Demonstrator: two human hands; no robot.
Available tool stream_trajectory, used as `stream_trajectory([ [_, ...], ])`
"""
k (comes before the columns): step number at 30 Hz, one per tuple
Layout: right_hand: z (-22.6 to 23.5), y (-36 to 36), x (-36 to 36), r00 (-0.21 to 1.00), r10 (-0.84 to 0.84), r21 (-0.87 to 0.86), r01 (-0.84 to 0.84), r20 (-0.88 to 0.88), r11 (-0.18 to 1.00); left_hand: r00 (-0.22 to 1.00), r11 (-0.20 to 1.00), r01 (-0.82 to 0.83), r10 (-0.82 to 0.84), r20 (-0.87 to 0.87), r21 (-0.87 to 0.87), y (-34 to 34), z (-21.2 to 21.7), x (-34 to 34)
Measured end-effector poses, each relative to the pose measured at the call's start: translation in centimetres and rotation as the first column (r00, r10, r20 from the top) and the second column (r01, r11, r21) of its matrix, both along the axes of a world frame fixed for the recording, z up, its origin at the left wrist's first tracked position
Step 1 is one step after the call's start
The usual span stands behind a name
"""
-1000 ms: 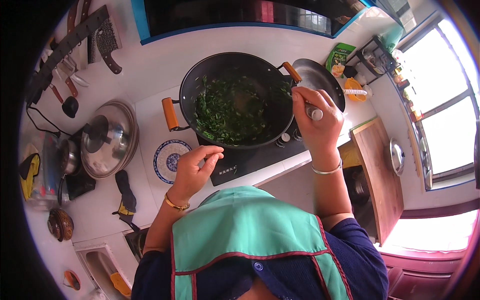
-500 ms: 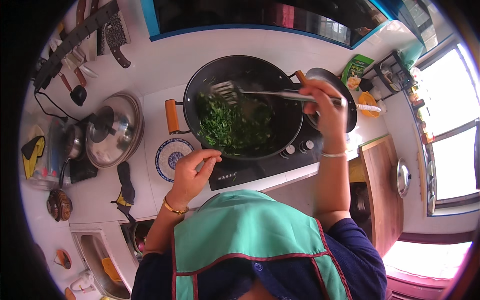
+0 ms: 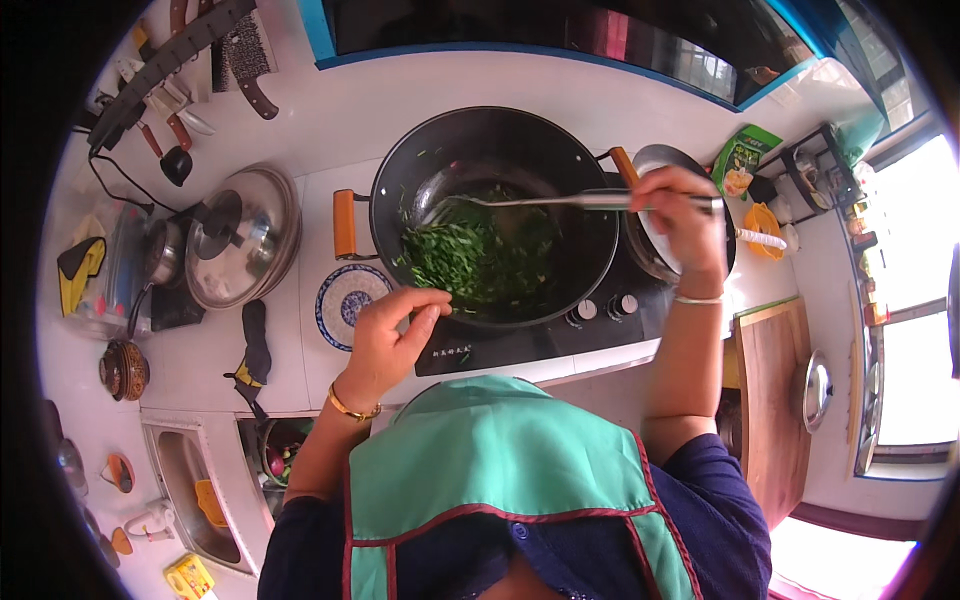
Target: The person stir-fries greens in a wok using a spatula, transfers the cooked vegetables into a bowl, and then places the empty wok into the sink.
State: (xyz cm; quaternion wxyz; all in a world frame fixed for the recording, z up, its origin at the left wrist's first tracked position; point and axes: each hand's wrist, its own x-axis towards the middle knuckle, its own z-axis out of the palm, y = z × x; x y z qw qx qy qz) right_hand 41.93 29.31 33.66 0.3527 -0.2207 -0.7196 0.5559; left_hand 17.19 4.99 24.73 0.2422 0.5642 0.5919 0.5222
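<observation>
A deep black wok [image 3: 590,255] with wooden-grip handles stands on the black cooktop, with chopped leafy greens [image 3: 450,258] heaped at its left and thinner, wet greens to the right. My right hand [image 3: 683,212] is closed around the handle of a metal slotted spatula [image 3: 590,200]. The spatula's head dips into the wok at the upper edge of the greens. My left hand [image 3: 392,335] is at the wok's near-left rim. Its fingers are loosely bent, the thumb is a little apart, and nothing shows between them.
A blue-and-white plate [image 3: 352,300] sits left of the cooktop [image 3: 490,350]. A large steel lid [image 3: 245,240] and a dark cloth [image 3: 254,345] lie farther left. Behind my right hand is another pan [image 3: 668,157]. Knives [image 3: 258,97] hang at the back left; a sink [image 3: 185,475] is near left.
The spatula head has gone from lifted and flat-facing to lower and edge-on in the wok, scooping at the greens. My left hand stays by the rim. The whole view has shifted slightly.
</observation>
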Motion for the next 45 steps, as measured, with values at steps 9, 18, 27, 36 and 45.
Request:
stream_trajectory([
  [9, 4.6, 0.3, -4.0, 0.873, -0.381, 0.311, 0.287, 0.304, 0.906, 0.993, 0.999, 0.021, -0.024, 0.113, 0.032, 1.4, -0.7, -0.1],
  [18, 8.1, -0.9, -3.6, 0.811, -0.507, 0.509, 0.317, 0.293, 0.801, 0.993, 0.998, 0.026, -0.033, 0.110, 0.061, 2.5, -0.6, -0.3],
  [27, 2.1, -2.0, -3.1, 0.942, -0.285, 0.025, 0.285, 0.178, 0.958, 0.977, 0.998, 0.032, -0.045, 0.209, 0.063, 1.9, -1.2, -0.6],
  [36, 6.1, 2.4, 0.4, 0.871, -0.438, 0.185, 0.403, 0.222, 0.896, 0.984, 0.996, -0.081, 0.077, 0.162, 0.021, 1.0, -0.9, -0.3],
  [45, -0.8, -2.4, -3.5, 0.939, -0.338, -0.129, 0.328, -0.067, 0.936, 0.984, 0.993, -0.114, 0.109, 0.143, 0.027, 1.6, -0.6, 0.6],
])
